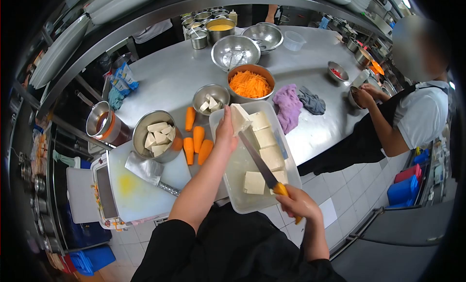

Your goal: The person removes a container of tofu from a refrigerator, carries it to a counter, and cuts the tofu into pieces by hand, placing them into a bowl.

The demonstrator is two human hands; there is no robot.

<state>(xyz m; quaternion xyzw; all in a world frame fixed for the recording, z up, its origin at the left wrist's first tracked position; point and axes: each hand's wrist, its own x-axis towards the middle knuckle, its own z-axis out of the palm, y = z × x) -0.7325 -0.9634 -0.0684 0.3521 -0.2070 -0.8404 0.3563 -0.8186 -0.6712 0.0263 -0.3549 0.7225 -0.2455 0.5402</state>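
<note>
Tofu (241, 119) sits in the left hand (226, 131), held over the far left corner of the plastic tub (227, 185); the hand is clamped on the block's side, though the grip underneath is hidden. The right hand (295, 203) is wrapped round the yellow handle of a knife (259, 163), whose blade slants across the tub with its tip close to the held block; whether they touch, I cannot tell.

The main risk, I judge, is the blade meeting the left palm or fingers, from a slip or too much push so near the skin. The block could also break or slide, since tofu is soft and looks moist, and drop into the tub or onto its rim.

Inside the tub lie about 5 more blocks (272, 157), most in a row along its right side. Just beyond its far left corner, a small steel bowl (196, 96) holds white pieces. Left of the tub, past 4 peeled carrots (198, 138), a deeper steel pot (141, 124) holds larger white chunks. Beyond the tub's far edge, a pot (242, 101) is heaped with shredded carrot (250, 84), and behind that stands a colander (235, 46) on the worktop (179, 68).
</note>
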